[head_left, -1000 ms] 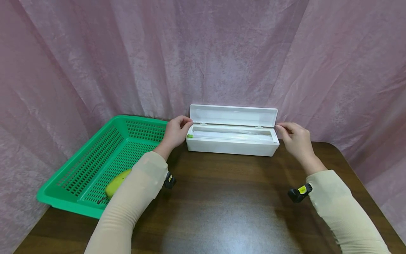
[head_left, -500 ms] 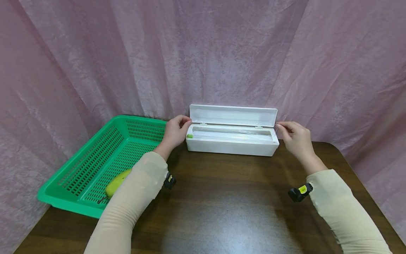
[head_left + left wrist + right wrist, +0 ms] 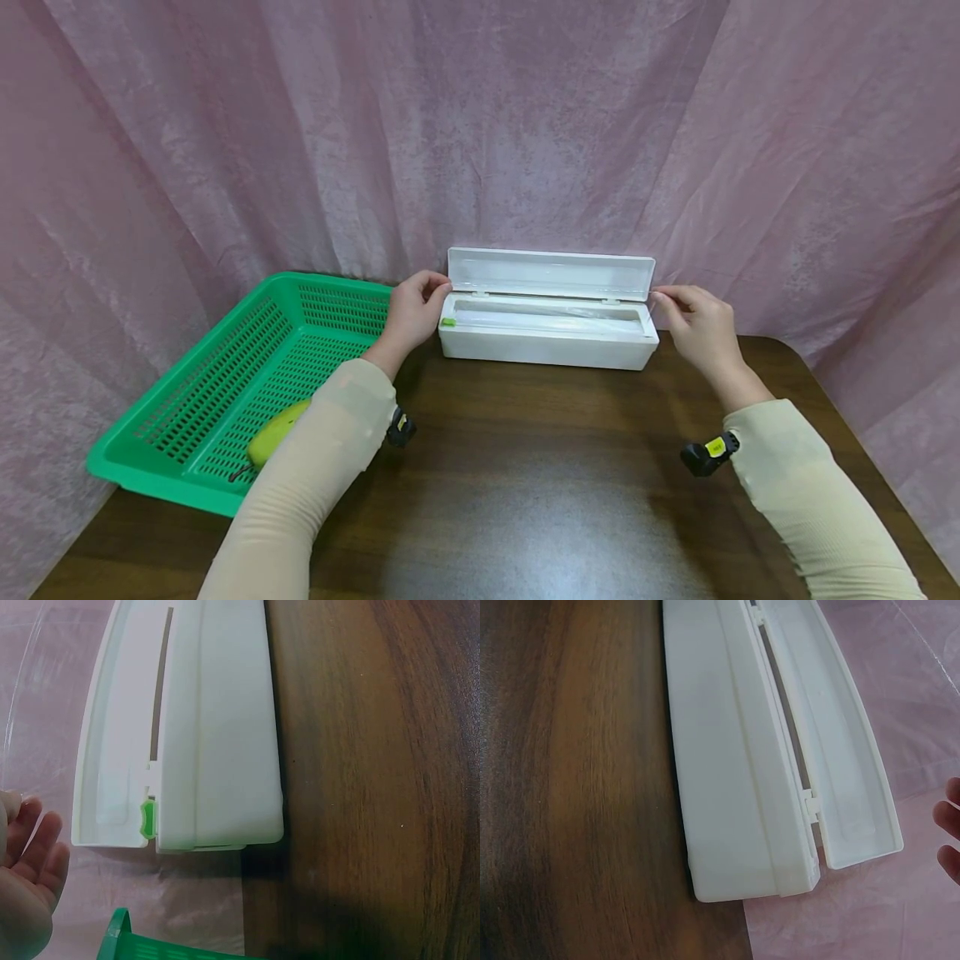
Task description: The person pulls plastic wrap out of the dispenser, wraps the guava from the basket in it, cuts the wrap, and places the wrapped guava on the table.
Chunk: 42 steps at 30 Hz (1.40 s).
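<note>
A long white plastic-wrap dispenser (image 3: 547, 348) stands at the back of the table with its lid (image 3: 551, 273) raised. Clear film lies in its long opening, and a green slider (image 3: 149, 818) sits at its left end. At the dispenser's left end, my left hand (image 3: 411, 315) pinches an edge of clear plastic wrap (image 3: 16, 686) between thumb and forefinger. My right hand (image 3: 699, 332) pinches the wrap at the other end. The film is so transparent that most of it is hard to make out. Only some fingers of the right hand show in the right wrist view.
A green perforated basket (image 3: 180, 367) stands at the left, partly behind my left forearm. Inside it lies a yellow-green fruit (image 3: 276, 433), probably a mango, partly covered by the sleeve. A pink curtain (image 3: 480, 125) hangs right behind the dark wooden table (image 3: 525, 467).
The left hand and the dispenser have shifted very slightly to the left. Both hands keep the same pinch, and the right hand is almost still.
</note>
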Each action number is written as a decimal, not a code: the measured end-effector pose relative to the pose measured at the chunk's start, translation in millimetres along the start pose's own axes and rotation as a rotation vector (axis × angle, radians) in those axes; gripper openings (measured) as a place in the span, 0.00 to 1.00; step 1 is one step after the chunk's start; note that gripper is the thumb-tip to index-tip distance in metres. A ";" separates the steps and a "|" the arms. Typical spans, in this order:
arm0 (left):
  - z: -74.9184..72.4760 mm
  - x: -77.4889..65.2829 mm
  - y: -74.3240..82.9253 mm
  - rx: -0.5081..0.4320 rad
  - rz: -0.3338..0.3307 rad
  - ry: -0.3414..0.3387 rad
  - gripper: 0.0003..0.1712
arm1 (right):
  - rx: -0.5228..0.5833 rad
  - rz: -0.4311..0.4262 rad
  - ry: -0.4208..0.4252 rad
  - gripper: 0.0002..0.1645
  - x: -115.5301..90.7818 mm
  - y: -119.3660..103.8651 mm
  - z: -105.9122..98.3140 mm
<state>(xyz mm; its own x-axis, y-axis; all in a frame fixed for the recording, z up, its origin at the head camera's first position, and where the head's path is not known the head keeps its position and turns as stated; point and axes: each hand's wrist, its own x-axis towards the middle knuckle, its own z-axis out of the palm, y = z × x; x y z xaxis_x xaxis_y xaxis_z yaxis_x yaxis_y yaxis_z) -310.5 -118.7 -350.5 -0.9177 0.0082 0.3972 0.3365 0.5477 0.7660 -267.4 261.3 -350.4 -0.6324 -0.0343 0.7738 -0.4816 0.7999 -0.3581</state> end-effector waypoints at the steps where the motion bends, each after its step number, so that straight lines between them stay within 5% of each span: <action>1: 0.1 0.0 0.0 0.001 0.001 0.003 0.10 | -0.002 0.000 0.000 0.07 0.2 0.1 -0.1; 42: -2.8 -0.7 -0.1 -0.065 0.041 0.064 0.09 | 0.014 -0.002 0.006 0.08 7.3 -5.8 -1.7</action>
<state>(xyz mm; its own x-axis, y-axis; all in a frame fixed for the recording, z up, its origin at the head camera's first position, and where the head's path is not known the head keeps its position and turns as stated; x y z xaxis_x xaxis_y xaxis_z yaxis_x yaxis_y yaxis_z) -309.3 -121.1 -349.5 -0.8880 -0.0254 0.4591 0.3884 0.4930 0.7785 -268.1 257.4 -341.8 -0.6277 -0.0326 0.7777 -0.4917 0.7912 -0.3636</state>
